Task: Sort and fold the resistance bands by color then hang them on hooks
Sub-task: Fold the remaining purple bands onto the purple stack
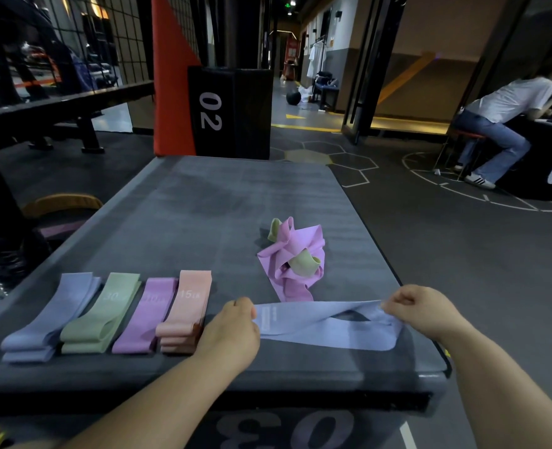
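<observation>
Dark gym flooring with white hexagon lines surrounds a grey-topped desk point(203, 205), behind which stand a black box marked 02 point(229, 115) and an orange pad point(171, 76); a seated person point(507, 102) leans over a counter far right. Four folded stacks lie side by side along the desk's near left: a blue stack point(54, 314), a green stack point(103, 314), a purple stack point(145, 315) and a pink stack point(185, 311), each touching or just beside its neighbour. The blue and green stacks show two layers each at their near ends and the pink one about three; the purple stack's layers cannot be counted. One tangle point(295, 257) of purple and pale green bands sits near the middle right, its number of bands unclear. One loose blue band point(326, 325) stretches across the near right part of the desk, twisted once at its middle. The left hand point(232, 328) pinches its left end with curled fingers, just beside the pink stack; the right hand point(420, 311) pinches its right end at the desk's right edge. The band's far edge passes just in front of the tangle's trailing purple tail.
</observation>
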Demonstrator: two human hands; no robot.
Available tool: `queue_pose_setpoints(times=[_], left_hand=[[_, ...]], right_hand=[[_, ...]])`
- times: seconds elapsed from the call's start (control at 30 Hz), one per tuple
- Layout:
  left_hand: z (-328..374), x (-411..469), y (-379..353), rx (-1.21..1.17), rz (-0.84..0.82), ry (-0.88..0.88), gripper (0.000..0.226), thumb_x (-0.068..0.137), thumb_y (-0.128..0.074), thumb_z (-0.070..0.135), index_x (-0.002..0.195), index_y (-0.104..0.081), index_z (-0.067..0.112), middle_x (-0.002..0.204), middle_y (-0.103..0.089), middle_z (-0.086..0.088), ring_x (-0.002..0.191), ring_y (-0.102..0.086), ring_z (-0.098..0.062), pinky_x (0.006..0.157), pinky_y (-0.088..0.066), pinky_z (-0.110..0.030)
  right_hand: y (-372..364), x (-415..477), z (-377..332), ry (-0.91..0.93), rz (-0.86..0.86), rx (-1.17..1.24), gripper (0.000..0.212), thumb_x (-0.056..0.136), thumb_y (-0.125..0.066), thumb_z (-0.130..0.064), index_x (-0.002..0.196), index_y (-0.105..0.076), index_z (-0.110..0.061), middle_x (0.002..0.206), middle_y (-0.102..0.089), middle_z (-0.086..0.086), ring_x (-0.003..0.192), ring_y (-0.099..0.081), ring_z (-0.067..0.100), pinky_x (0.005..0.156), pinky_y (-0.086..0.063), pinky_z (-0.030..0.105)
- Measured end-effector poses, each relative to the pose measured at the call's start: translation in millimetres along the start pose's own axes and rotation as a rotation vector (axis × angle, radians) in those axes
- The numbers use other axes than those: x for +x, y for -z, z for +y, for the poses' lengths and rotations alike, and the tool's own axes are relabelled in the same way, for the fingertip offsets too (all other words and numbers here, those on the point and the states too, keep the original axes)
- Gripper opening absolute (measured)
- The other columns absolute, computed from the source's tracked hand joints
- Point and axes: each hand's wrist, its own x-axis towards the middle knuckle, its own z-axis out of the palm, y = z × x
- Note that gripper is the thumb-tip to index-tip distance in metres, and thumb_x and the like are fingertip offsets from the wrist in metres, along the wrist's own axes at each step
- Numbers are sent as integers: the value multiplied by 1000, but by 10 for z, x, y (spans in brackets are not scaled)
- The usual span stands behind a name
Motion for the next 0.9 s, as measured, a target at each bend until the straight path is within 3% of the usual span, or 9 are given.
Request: queue_pose_setpoints(times=[0.13, 0.23, 0.3, 0.43, 0.57, 0.77, 0.9], left_hand=[[-24, 11, -20, -5, -3, -13, 22, 96, -36, 20, 115, -47, 23, 127, -48, 0, 105, -55, -22, 77, -37, -29], [-34, 25, -24, -1, 10, -30, 24, 96, -36, 20, 117, -48, 22, 126, -49, 0, 106, -55, -23, 81, -39, -30], [-39, 35, -29, -7, 26, -36, 21, 96, -36, 22, 113, -50, 23, 122, -52, 0, 104, -55, -22, 82, -41, -31], [-62, 58, -48, -21, 55, -48, 14, 98, -36, 29, 98, -50, 24, 110, -55, 1, 97, -56, -22, 78, -43, -33], [-93, 75, -79, -41, 75, -52, 11, 98, -39, 27, 97, -49, 26, 111, -55, 2, 99, -55, -21, 78, -41, -31], [-118, 82, -104, -76, 80, -14, 14, 97, -38, 23, 102, -51, 25, 112, -53, 2, 100, -54, -21, 80, -42, -31], [-121, 95, -110, -104, 88, 23, 17, 97, -36, 20, 103, -50, 25, 114, -52, 1, 99, -53, -20, 81, -41, -30]], right_hand=[[-10, -21, -13, -16, 28, -107, 24, 73, -73, -19, 92, -58, -20, 84, -60, -2, 76, -56, 16, 61, -42, 27], [-17, -45, -23, -157, 11, -209, 42, 75, -71, -33, 103, -46, -15, 97, -54, 1, 81, -55, 20, 60, -39, 31], [-26, -64, -35, -280, -11, -243, 50, 79, -67, -43, 107, -46, -7, 92, -60, 7, 75, -58, 22, 57, -40, 29], [-62, 5, -22, -275, -64, -99, 27, 87, -61, -27, 98, -53, -4, 59, -68, 10, 37, -53, 15, 42, -40, 21], [-30, 24, 1, -237, 12, 132, 20, 88, -58, -13, 107, -53, -8, 71, -68, 12, 50, -62, 19, 48, -48, 25], [27, 49, 85, -236, -42, 295, 26, 93, -46, -10, 116, -59, -12, 74, -60, 8, 50, -51, 13, 45, -39, 22], [99, -33, 57, -227, -107, 503, 11, 97, -51, -10, 102, -60, -14, 78, -58, 9, 56, -46, 14, 52, -40, 24]])
